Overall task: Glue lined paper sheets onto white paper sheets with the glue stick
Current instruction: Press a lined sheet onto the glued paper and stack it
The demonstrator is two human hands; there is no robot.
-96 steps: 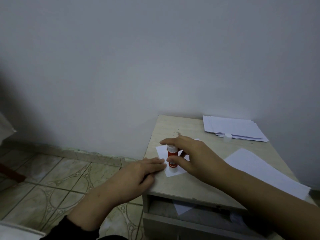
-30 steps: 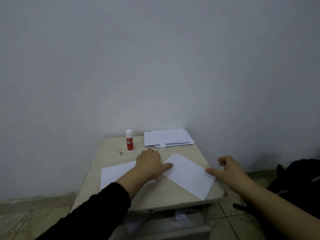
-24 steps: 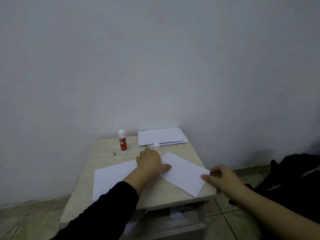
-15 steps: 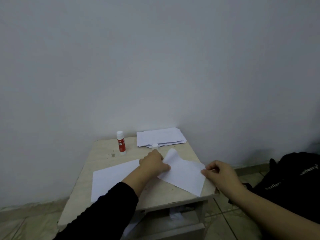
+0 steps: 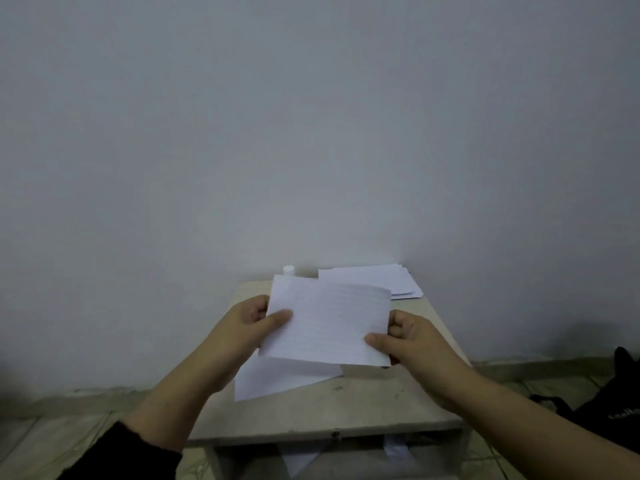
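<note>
We see the left hand (image 5: 250, 323) pinching the left edge of the lined paper sheet (image 5: 329, 320), thumb on its face, while the right hand (image 5: 410, 341) pinches its lower right corner; the sheet is held tilted, off the small table (image 5: 363, 403). Under the lined sheet a white paper sheet (image 5: 277, 379) lies flat. Behind it the glue stick (image 5: 288, 270) shows only its white cap, and a stack of papers (image 5: 377, 278) sits at the back right beside the wall.

Single head view, facing forward-down, near small table (image 5: 346, 407).
</note>
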